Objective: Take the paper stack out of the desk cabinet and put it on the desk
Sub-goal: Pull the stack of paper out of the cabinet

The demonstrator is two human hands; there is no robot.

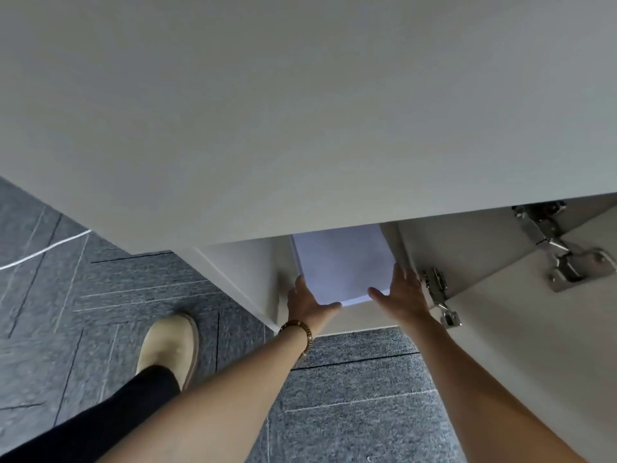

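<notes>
A white paper stack [344, 262] lies inside the open desk cabinet [247, 262], under the grey desk top [300, 111], which hides its far end. My left hand [307, 300] clasps the stack's near left corner, thumb along the front edge. My right hand [399, 290] holds the near right corner, with its thumb on the front edge and fingers along the side. A beaded bracelet sits on my left wrist.
The cabinet door [517, 329] stands open to the right, with two metal hinges [437, 295] close to my right hand. Grey carpet tiles [350, 396] cover the floor. My leg and a beige shoe [168, 349] stand at the left. A white cable [40, 252] runs across the floor.
</notes>
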